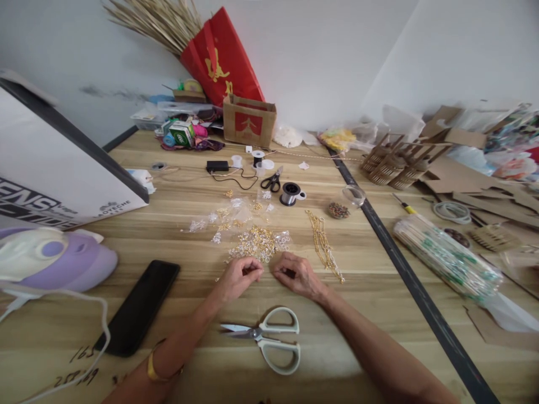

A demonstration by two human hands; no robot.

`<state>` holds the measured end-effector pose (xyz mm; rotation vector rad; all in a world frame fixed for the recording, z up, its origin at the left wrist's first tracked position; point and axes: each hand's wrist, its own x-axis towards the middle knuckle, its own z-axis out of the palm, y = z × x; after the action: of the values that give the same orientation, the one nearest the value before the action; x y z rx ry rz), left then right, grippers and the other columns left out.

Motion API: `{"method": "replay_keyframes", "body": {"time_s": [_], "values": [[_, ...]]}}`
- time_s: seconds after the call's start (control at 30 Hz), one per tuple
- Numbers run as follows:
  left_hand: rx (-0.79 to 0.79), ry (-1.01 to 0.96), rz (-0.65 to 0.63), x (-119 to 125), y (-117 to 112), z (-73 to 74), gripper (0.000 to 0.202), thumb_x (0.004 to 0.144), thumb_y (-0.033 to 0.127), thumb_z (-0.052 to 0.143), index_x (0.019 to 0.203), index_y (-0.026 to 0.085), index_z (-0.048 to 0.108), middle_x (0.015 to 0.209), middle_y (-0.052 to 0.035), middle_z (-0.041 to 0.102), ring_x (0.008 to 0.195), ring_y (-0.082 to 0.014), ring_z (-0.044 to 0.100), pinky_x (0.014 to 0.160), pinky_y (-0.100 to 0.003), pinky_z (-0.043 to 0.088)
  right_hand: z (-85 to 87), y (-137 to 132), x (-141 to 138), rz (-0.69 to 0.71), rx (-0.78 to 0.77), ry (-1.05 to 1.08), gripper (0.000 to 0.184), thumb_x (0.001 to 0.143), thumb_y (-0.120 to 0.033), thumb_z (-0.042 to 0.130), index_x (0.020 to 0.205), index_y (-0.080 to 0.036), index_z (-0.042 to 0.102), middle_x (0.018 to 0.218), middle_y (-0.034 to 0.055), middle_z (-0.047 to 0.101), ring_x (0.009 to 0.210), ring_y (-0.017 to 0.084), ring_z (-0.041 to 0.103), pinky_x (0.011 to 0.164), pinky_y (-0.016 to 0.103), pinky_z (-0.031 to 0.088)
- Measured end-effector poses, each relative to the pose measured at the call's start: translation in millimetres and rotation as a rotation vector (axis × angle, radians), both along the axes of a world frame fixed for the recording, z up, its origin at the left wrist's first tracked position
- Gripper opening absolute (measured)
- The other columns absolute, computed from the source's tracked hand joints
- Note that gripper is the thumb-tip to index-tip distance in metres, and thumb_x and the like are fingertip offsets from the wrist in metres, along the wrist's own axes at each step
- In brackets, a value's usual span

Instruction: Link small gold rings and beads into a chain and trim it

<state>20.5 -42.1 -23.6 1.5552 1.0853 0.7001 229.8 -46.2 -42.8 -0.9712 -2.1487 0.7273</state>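
My left hand (238, 277) and my right hand (297, 274) rest on the wooden table (189, 370), both curled in a pinch a little apart from each other. What the fingers hold is too small to make out. Just beyond them lies a heap of small gold and silver beads (255, 242). Gold chains (323, 245) lie stretched out to the right of my right hand. White-handled scissors (269, 336) lie between my forearms, near the front edge. A gold bangle (156, 372) is on my left wrist.
A black phone (139, 307) lies at the left, beside a purple and white device (50, 262) with a cord. Small black scissors (273, 180), a wire spool (290, 193), a bead dish (338, 210), a red bag (221, 59) and cardboard pieces (463, 174) fill the back and right.
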Motion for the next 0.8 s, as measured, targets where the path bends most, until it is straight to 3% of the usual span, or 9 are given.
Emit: {"method": "replay_keyframes", "body": {"time_s": [0.57,0.8], "values": [[-0.226,-0.138,0.053,3.8,-3.9,-11.9,0.021,0.073,0.032,0.060,0.074,0.011,0.061,0.062,0.0005,0.060,0.045,-0.0074,0.050,0.046,-0.020,0.042,2.1,-4.1,-4.7,-0.037,0.002,0.017,0.017,0.088,-0.024,0.053,0.077,-0.016,0.062,0.069,0.0022,0.051,0.059,0.012,0.047,0.052,0.022,0.037],[-0.277,-0.149,0.058,11.9,-8.7,-8.0,0.023,0.071,0.034,0.062,0.071,0.011,0.061,0.060,-0.0006,0.062,0.042,-0.0067,0.050,0.045,-0.020,0.043,-1.1,-9.5,-8.2,-0.036,-0.020,0.035,0.018,0.090,-0.027,0.054,0.082,-0.016,0.065,0.071,0.0024,0.052,0.059,0.011,0.048,0.052,0.021,0.037]]}}
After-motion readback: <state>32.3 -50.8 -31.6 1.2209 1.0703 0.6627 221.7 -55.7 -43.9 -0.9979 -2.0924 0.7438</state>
